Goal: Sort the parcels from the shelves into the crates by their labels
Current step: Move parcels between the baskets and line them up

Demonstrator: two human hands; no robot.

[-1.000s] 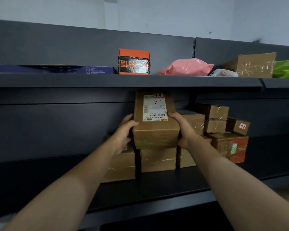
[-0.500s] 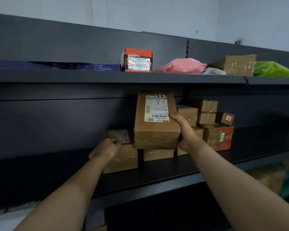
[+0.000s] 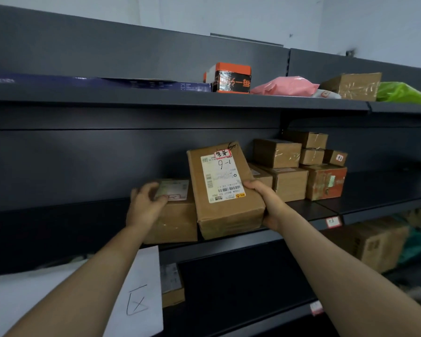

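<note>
So, the right hand has hold of the long brown cardboard parcel by its right side, thumb on top next to the white shipping label and fingers wrapped underneath. That label has "6-1" handwritten on it and a small red-edged sticker at its top. The parcel sits tilted over the front of the dark grey metal middle shelf, label face toward the camera. Can't tell whether its bottom edge actually rests on the shelf.

Just to its left, touching or nearly, is a squat brown cardboard box with its own pale label on top. The left hand grips that box's top left corner, thumb on the label, fingers curled over the edge (bit blurry).

To the right on the same shelf there's a stack of small brown cartons and a red-orange taped box. Upper shelf has an orange and black box, a pink plastic mailer bag and a green bag. Down low on the left is a white paper sheet with a handwritten mark.
</note>
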